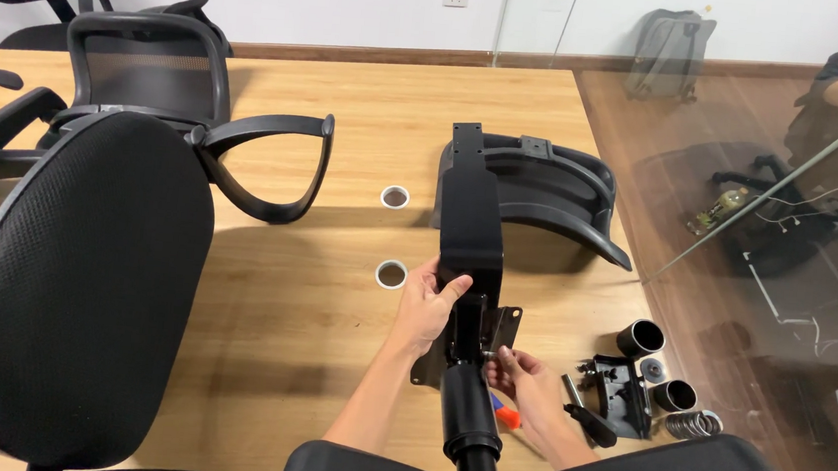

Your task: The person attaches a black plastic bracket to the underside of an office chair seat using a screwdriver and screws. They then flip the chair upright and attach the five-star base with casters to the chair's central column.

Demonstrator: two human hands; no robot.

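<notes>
Gripping black backrest bracket [472, 220] at lower edge: left hand [425, 306], fingers curled behind, thumb pressing front. Pinching small bolt [506, 353] at metal mounting plate [503, 328]: right hand [518, 373], fingertips pressed together. Standing upright at mid-table on wooden table [347, 140], above black gas-lift cylinder [468, 414]. Lying just right: loose black fittings [621, 391], coil spring [691, 423]. Crowding left: mesh office chairs [87, 279].
</notes>
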